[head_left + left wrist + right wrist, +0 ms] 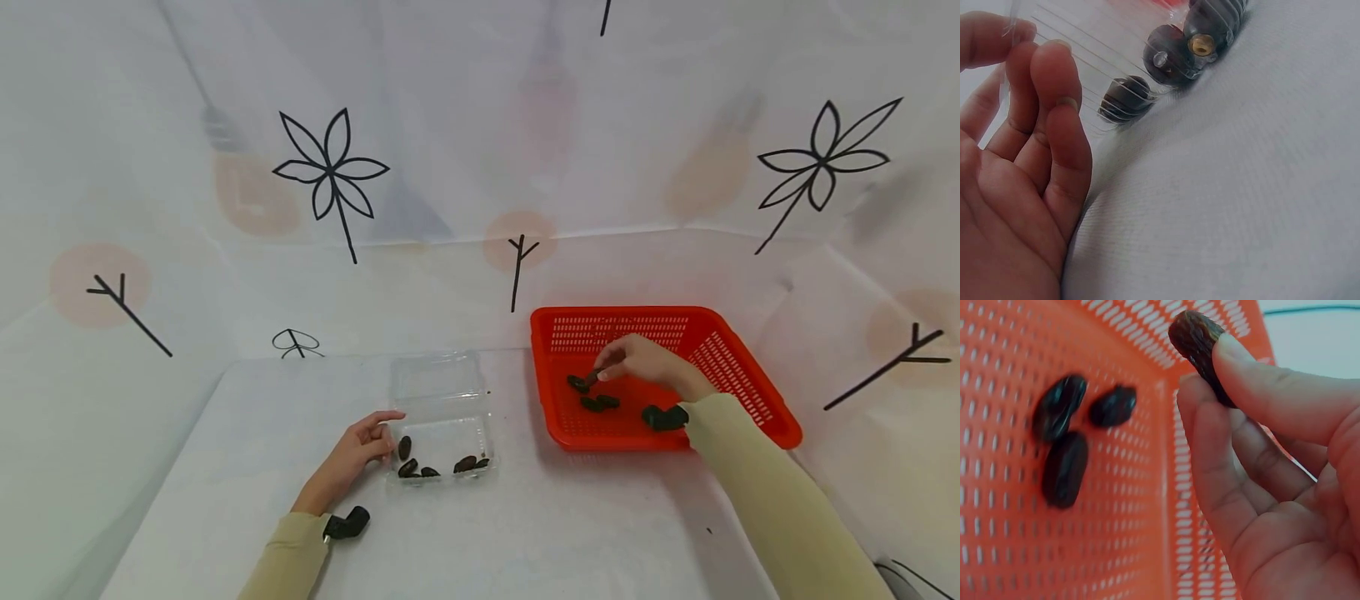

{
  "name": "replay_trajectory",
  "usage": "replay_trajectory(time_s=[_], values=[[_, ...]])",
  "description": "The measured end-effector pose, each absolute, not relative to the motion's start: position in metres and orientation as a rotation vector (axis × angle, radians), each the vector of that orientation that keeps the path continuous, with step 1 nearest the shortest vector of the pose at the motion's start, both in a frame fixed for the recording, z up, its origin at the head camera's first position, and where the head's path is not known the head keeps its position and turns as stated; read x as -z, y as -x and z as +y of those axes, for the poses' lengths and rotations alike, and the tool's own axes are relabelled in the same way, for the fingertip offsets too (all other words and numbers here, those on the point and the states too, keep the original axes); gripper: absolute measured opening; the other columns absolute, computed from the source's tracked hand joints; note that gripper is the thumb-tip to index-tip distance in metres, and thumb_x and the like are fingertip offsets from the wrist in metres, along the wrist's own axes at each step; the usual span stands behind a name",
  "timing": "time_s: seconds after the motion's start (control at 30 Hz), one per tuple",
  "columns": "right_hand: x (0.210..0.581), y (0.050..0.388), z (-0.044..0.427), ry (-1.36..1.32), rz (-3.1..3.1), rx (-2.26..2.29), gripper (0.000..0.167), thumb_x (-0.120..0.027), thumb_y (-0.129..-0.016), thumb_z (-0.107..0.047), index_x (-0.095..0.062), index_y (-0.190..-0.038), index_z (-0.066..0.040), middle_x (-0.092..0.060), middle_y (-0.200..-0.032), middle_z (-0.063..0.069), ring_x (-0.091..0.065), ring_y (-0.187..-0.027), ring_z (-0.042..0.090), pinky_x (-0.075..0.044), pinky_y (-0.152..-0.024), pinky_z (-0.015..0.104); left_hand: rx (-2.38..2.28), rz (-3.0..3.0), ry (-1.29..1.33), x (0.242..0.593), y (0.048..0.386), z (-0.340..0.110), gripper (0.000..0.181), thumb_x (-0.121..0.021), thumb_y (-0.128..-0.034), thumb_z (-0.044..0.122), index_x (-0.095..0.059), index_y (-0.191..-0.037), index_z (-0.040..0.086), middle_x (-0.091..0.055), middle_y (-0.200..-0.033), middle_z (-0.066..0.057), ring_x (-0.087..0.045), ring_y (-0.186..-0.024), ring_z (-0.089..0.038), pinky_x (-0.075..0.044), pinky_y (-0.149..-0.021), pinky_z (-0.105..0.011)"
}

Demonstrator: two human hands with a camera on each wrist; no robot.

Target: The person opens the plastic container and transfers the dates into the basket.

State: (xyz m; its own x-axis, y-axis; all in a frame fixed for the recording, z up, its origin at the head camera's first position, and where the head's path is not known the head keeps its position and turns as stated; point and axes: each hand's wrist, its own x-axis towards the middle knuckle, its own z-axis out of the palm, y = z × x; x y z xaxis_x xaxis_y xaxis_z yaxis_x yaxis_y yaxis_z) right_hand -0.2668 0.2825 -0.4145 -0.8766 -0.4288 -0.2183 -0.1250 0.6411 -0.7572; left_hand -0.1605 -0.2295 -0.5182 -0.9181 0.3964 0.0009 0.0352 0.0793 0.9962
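In the head view a dark brown date (1194, 347) is pinched between the thumb and fingertips of my right hand (648, 362), over a red plastic basket (738, 383). Three more dates (1065, 470) lie on the basket floor below, two of them touching. My left hand (356, 454) grips the left rim of a clear plastic box (442, 429), its index finger reaching over the edge. Several dates (465, 464) lie in the box along its left and front sides; the left wrist view shows some dates (1125, 99) through the ribbed wall.
The box's clear lid (437, 377) lies folded back behind it. A white cloth covers the table (495, 542), and a patterned sheet (450, 167) hangs at the back and sides. A small dark speck (709, 531) lies in front of the basket. Thin cables (911, 575) show at lower right.
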Motion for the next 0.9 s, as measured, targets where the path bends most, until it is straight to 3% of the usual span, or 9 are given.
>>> replay_trajectory(time_s=[0.9], values=[[0.441, 0.279, 0.292, 0.423, 2.518, 0.922, 0.022, -0.067, -0.091, -0.002, -0.074, -0.112, 0.0, -0.071, -0.108, 0.011, -0.064, -0.1, 0.027, -0.05, -0.091, 0.048, -1.894, 2.118, -0.412, 0.52, 0.161, -0.23, 0.048, -0.059, -0.0963, 0.002, -0.046, -0.142, -0.004, -0.054, -0.081, -0.003, -0.056, -0.071, -0.013, -0.047, -0.07, -0.027]])
